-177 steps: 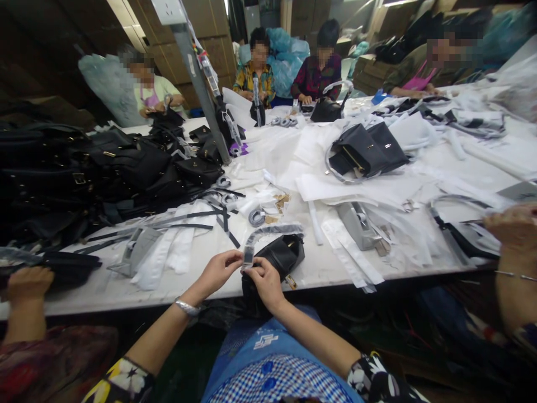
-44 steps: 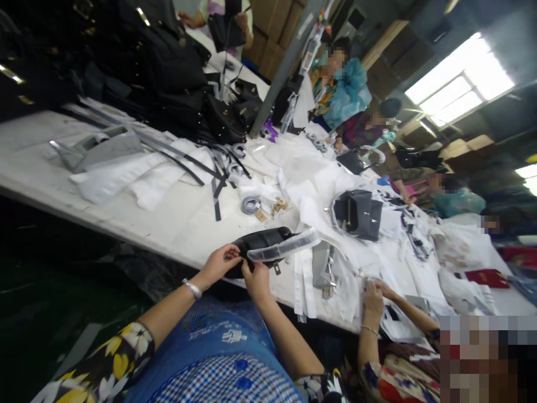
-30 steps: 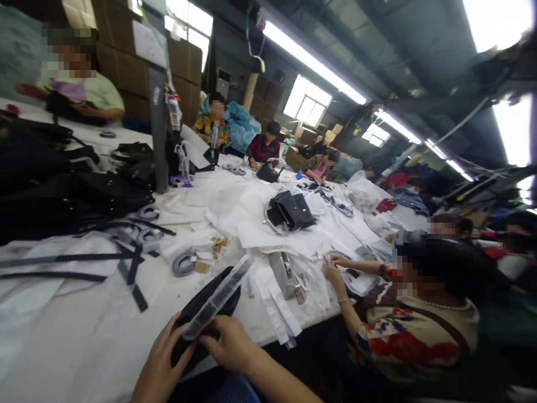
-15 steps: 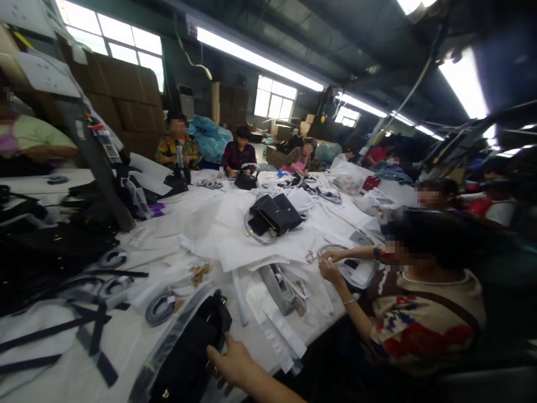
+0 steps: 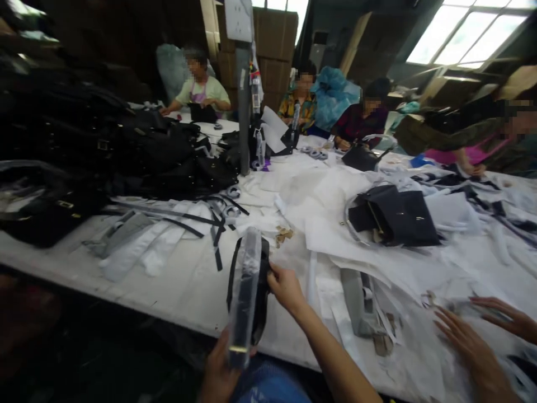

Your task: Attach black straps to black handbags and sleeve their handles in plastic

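Note:
I hold a black handbag (image 5: 263,305) on edge at the near side of the white table (image 5: 184,285). A handle wrapped in clear plastic (image 5: 245,285) runs down its front. My left hand (image 5: 220,372) is closed on the lower end of the wrapped handle, at the bottom of the view. Higher up, my right hand (image 5: 286,286) grips the bag's upper right side, fingers curled on it.
A pile of black bags (image 5: 104,151) fills the left of the table. Black straps (image 5: 218,224), white paper sheets and a dark open bag (image 5: 394,215) lie farther out. A grey post (image 5: 244,106) stands mid-table. A co-worker's hands (image 5: 474,336) rest at right; other people sit opposite.
The view swung from my lap up to the hall and back down to the table. The bag was turned from lying flat to standing on edge, and my left hand now holds its wrapped handle low.

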A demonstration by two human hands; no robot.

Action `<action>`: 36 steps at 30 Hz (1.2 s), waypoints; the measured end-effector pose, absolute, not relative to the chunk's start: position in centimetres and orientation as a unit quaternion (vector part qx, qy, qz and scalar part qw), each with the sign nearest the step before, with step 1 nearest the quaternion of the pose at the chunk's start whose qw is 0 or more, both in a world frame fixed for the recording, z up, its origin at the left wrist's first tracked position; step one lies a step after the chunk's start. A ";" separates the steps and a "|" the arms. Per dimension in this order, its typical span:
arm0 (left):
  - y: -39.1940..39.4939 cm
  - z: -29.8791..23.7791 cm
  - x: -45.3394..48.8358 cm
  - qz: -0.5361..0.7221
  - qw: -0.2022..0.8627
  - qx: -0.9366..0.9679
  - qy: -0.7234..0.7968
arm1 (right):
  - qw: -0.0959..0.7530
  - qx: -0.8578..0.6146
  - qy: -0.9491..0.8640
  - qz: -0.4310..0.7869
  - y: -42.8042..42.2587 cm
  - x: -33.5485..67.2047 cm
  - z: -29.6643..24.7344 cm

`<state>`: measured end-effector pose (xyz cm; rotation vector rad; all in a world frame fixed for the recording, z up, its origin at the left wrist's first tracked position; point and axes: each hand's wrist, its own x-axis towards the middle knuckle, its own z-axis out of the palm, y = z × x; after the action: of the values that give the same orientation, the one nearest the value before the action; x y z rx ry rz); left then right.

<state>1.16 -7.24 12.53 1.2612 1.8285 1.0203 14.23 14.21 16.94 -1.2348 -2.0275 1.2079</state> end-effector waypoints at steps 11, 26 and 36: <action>6.4 8.7 -11.5 0.344 0.269 0.414 0.799 | 0.253 -0.499 -0.748 0.358 16.7 16.8 13.6; 15.1 6.7 -14.8 0.349 0.316 0.437 0.767 | 0.235 -0.601 -0.606 0.465 4.1 19.5 14.6; 1.5 12.5 -8.9 0.440 0.498 0.358 0.656 | 0.184 -0.653 -0.583 0.446 1.1 17.2 9.9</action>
<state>-8.87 1.55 12.48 0.8655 1.5878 1.0654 17.21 1.12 9.90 -1.8428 -1.6442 1.2587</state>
